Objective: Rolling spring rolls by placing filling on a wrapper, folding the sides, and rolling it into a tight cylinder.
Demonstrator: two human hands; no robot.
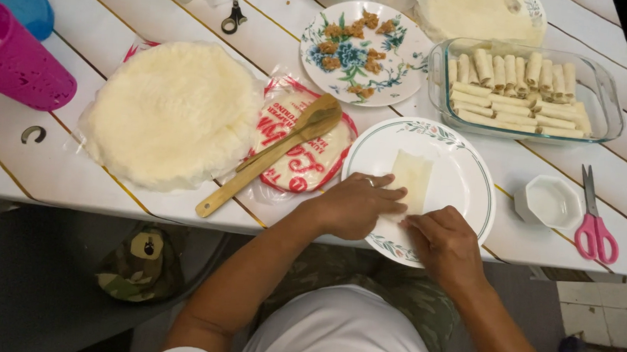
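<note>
Both hands are down on the white plate (pixel 465 179) right in front of the person, working a pale wrapper (pixel 410 180) that lies partly folded on it. The left hand (pixel 355 204) lies flat with its fingers (pixel 388 195) loosely together, pressing on the wrapper's near left edge; there is a ring on one finger. The right hand (pixel 446 242) sits just beside it, knuckles up, fingertips curled in and pinching the wrapper's near corner. Neither hand grips anything else. Left of the left hand, a wooden spatula (pixel 275 155) rests across a printed wrapper packet (pixel 308 150), and further left lies a wide stack of round wrappers (pixel 172 113). Beyond the hands stands a floral plate (pixel 393 58) dotted with small lumps of brown filling (pixel 350 44). Up and to the right of the right hand, a glass dish (pixel 602 85) is packed with finished rolls (pixel 514 94) lying side by side. Right of the right hand sits a small white bowl (pixel 550 201), with pink-handled scissors (pixel 595 222) just past it.
</note>
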